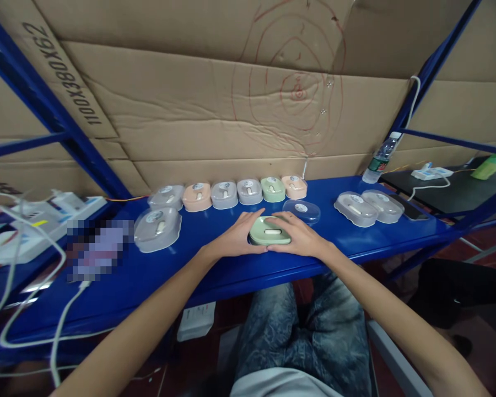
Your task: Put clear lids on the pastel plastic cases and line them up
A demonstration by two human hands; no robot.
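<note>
Between both my hands sits a green rounded plastic box (262,231) with a short white bar on its top, near the front edge of the blue table. My left hand (235,236) wraps round its left side, and my right hand (301,234) curls round the right side. Both thumbs meet at the near side. Just behind my right hand lies a clear plastic lid (301,210) with a round label. Behind the hands stands a row of similar boxes under clear covers, among them a green one (274,190) and a peach one (294,188).
A grey covered box (157,229) stands left of my hands, and a pair of clear-covered boxes (355,209) sits at right. A water bottle (381,159) is at the back right. White cables (60,325) and power strips (62,218) crowd the left. Cardboard (169,105) lines the back.
</note>
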